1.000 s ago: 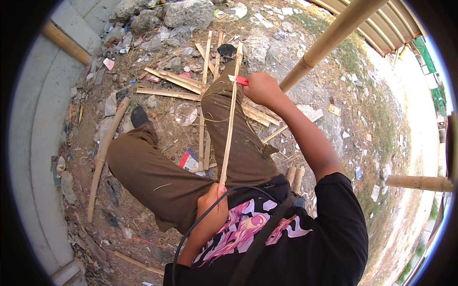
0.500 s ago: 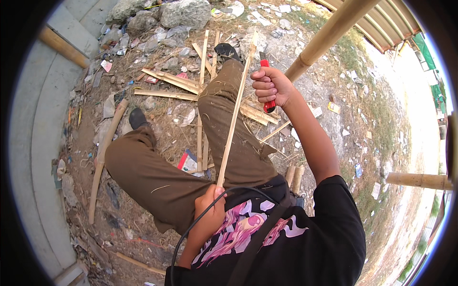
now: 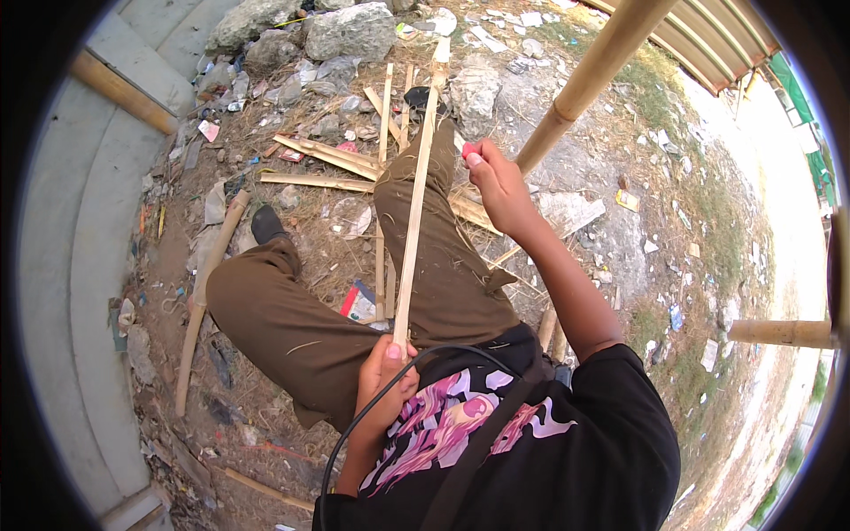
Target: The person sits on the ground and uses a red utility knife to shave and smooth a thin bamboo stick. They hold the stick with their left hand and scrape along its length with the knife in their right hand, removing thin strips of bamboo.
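My left hand is closed on the lower end of a long split bamboo strip, close to my waist. The strip slants up and away over my thigh, its far end past my dark shoe. Beside its upper half, on the right, my right hand grips a red-handled utility knife. Most of the handle is hidden in my fist, and the blade points toward the strip. I cannot tell whether the blade touches it.
Several split bamboo pieces lie on the littered ground beyond my legs. A bamboo pole rises at the right. Another pole lies left of my knee, near a grey wall. Rocks sit at the back.
My right hand has turned and moved slightly down, bringing the knife from upright to tilted toward the strip. The strip has turned, showing a broader pale face, and its far end has shifted left.
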`<action>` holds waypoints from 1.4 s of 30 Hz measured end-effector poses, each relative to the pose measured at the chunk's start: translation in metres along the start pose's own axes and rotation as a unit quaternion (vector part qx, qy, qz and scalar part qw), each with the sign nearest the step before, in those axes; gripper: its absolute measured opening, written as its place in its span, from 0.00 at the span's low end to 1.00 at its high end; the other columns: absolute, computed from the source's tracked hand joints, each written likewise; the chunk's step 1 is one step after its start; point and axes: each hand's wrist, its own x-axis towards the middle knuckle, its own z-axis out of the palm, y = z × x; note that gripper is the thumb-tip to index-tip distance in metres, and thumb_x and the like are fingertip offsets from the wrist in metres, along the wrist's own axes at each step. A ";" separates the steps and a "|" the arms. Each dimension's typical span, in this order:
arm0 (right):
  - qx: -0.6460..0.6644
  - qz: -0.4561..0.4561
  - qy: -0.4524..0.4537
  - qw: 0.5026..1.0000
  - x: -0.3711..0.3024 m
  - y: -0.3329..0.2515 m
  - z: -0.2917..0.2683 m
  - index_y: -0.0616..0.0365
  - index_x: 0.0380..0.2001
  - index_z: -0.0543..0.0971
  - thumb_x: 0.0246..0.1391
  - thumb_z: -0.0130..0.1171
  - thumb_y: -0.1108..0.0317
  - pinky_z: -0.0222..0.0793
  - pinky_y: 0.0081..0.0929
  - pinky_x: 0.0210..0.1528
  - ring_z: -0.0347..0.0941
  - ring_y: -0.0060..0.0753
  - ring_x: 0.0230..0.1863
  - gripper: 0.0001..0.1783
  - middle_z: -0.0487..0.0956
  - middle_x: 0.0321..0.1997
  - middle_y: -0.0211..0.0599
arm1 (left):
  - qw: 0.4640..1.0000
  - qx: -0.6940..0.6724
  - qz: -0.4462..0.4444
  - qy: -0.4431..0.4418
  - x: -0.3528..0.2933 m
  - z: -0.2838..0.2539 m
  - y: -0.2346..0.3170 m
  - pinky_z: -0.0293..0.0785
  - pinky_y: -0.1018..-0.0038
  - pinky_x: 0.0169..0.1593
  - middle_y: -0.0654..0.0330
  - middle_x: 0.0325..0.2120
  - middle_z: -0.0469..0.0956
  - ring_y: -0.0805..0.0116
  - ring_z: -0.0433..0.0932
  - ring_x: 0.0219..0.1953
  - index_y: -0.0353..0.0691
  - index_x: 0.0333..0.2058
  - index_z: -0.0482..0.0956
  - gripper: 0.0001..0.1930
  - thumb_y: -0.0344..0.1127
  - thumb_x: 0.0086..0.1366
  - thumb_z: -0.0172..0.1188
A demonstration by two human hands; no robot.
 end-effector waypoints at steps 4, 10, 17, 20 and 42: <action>-0.162 -0.089 -0.032 0.982 -0.021 -0.037 0.013 0.56 0.42 0.72 0.73 0.48 0.52 0.69 0.47 0.31 0.77 0.56 0.28 0.17 0.77 0.24 0.47 | 0.999 -0.016 0.004 -0.030 0.001 -0.003 0.000 0.52 0.81 0.20 0.69 0.16 0.60 0.83 0.55 0.16 0.36 0.41 0.69 0.19 0.48 0.83 0.43; -0.208 -0.047 -0.006 0.977 0.004 -0.024 -0.005 0.54 0.42 0.73 0.74 0.47 0.49 0.69 0.50 0.31 0.77 0.57 0.27 0.19 0.78 0.23 0.48 | 0.999 -0.021 -0.037 -0.024 -0.002 -0.001 0.001 0.47 0.80 0.17 0.68 0.13 0.58 0.83 0.51 0.13 0.38 0.41 0.69 0.20 0.50 0.82 0.44; -0.205 -0.108 0.012 0.973 0.026 -0.031 -0.016 0.56 0.43 0.73 0.75 0.45 0.46 0.67 0.44 0.30 0.74 0.48 0.23 0.23 0.74 0.22 0.44 | 0.997 -0.035 -0.032 -0.053 -0.003 -0.001 0.000 0.46 0.79 0.16 0.68 0.12 0.56 0.82 0.50 0.12 0.39 0.38 0.68 0.20 0.51 0.82 0.43; 0.145 0.026 -0.117 0.982 0.035 -0.022 -0.013 0.56 0.42 0.73 0.76 0.43 0.44 0.64 0.33 0.21 0.68 0.33 0.17 0.25 0.74 0.20 0.37 | 0.996 -0.057 -0.033 -0.059 -0.003 -0.002 0.001 0.47 0.79 0.17 0.68 0.13 0.57 0.82 0.51 0.13 0.38 0.39 0.68 0.21 0.52 0.82 0.43; 0.059 0.096 -0.140 0.984 -0.027 -0.030 -0.005 0.57 0.41 0.68 0.75 0.43 0.59 0.60 0.25 0.28 0.58 0.19 0.23 0.13 0.63 0.23 0.25 | 0.968 -0.127 -0.217 -0.019 -0.082 -0.045 0.031 0.50 0.80 0.18 0.68 0.14 0.60 0.81 0.53 0.12 0.42 0.29 0.67 0.26 0.56 0.81 0.42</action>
